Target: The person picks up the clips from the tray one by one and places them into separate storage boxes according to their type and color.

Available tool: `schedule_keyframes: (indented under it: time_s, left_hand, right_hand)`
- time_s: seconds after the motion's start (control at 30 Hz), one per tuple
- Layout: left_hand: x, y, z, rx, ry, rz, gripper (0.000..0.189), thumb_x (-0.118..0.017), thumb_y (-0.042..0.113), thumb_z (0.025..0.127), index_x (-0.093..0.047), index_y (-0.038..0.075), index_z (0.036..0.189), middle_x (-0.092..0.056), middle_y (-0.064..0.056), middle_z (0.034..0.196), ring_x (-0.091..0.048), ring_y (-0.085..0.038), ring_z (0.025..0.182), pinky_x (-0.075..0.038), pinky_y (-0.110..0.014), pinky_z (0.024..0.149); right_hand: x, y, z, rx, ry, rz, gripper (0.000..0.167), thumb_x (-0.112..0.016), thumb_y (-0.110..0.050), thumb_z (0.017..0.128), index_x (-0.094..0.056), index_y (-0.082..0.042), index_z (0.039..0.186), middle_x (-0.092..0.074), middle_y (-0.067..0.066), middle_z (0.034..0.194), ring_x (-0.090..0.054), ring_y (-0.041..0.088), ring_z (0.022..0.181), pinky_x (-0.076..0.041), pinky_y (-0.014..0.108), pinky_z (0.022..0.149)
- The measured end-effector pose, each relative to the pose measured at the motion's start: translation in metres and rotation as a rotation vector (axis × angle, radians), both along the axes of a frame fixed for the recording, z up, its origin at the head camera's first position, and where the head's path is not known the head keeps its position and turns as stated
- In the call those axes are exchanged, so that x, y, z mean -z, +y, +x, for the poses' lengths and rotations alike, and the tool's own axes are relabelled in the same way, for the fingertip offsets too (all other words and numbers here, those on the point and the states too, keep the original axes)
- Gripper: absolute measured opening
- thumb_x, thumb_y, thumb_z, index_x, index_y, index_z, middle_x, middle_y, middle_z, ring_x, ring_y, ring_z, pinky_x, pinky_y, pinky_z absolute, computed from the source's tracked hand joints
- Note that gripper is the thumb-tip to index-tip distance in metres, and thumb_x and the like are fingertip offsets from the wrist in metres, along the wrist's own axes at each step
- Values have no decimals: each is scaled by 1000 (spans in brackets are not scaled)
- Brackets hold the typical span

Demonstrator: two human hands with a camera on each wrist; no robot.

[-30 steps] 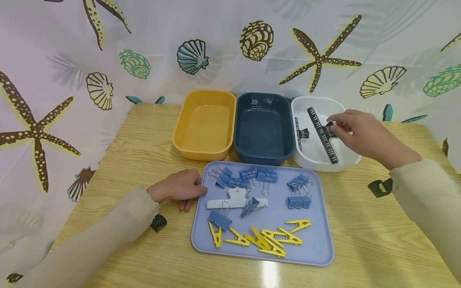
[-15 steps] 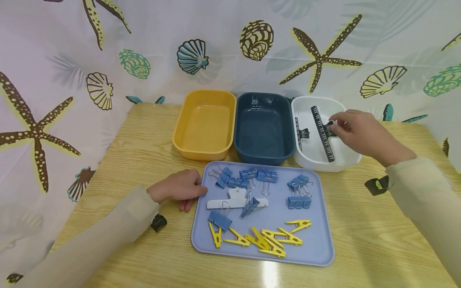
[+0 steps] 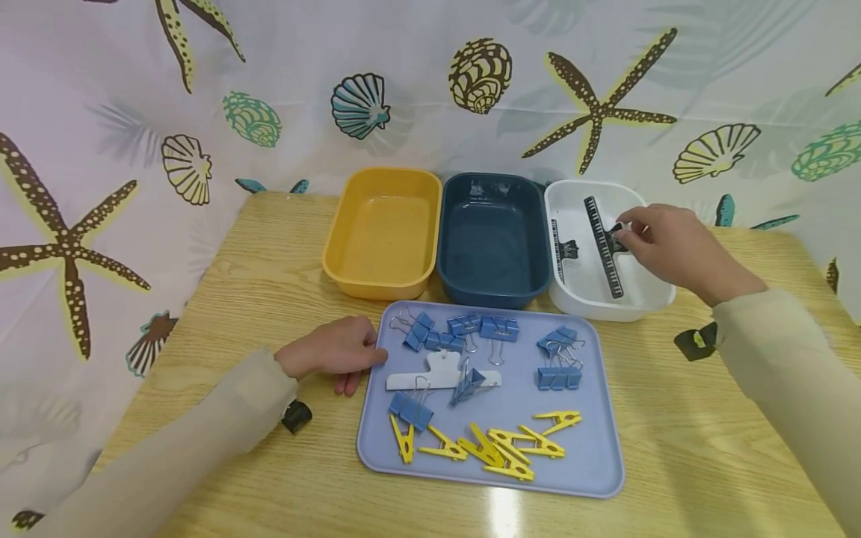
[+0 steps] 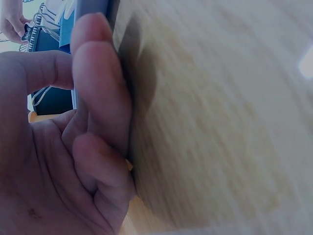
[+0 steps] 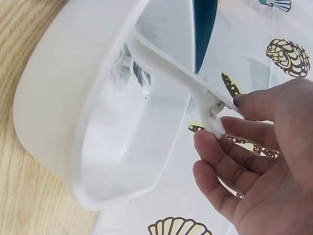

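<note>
Compared with one second ago, the black-and-white clip is turned a little straighter, its near end more to the left. My right hand holds it, pinched between thumb and fingertips, over the white box. Inside this box lies another similar clip. My left hand stays at the left rim of the tray, its fingers bent; whether they grip, I cannot tell. The tray carries blue clips, a white clip and yellow pegs.

Head view downward, wrist views close
</note>
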State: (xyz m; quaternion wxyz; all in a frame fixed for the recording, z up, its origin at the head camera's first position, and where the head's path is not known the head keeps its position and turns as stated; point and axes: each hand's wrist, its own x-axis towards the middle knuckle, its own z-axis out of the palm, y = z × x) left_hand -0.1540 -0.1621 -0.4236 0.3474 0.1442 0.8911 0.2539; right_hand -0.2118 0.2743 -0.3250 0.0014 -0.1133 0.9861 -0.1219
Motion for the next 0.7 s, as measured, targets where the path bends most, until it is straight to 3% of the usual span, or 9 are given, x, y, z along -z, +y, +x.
schedule_keyframes:
  time_s: [0.7]
  left_hand:
    - [0, -1, 0, 7, -3, -4, 37, -52, 31, 95, -61, 8, 67, -63, -6, 49, -58, -18, 36, -35, -22, 39]
  right_hand:
    - [11, -3, -7, 22, -52, -23, 32, -55, -18, 95, -60, 4, 118, -60, 23, 98, -58, 34, 87, -48, 44, 69]
